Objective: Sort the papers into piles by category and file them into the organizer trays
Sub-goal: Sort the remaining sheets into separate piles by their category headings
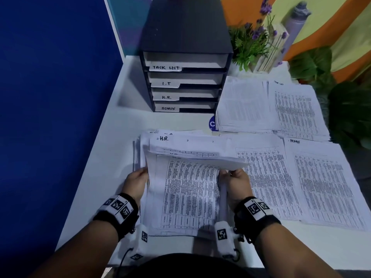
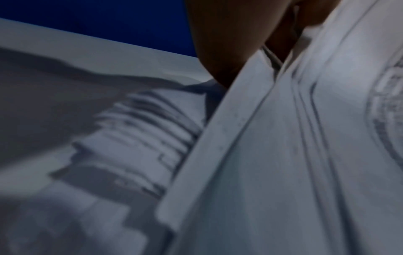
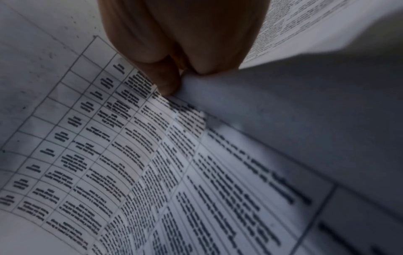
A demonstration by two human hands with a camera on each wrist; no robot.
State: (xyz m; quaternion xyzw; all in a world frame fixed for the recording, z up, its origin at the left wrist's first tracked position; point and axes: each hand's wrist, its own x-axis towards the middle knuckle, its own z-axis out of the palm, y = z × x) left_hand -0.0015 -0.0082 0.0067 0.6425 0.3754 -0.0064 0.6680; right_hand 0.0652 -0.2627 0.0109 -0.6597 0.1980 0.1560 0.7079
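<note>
Where papers (image 1: 271, 177) lie, white desk (image 1: 124, 125).

We can't read the table text on the held stack (image 1: 188, 193); print is too small in the head view and smeared in the right wrist view. The left hand (image 1: 136, 181) has its fingers hidden behind the stack's edge; left wrist view is mostly blur. The right hand (image 1: 239, 181) is partly covered by the lifted sheet (image 1: 200, 159). The blue sticker (image 1: 212, 123) on the surface (image 1: 112, 137) is half under the back pile (image 1: 245, 105). Tray contents in the organizer (image 1: 185, 57) are too dark to tell.
</note>
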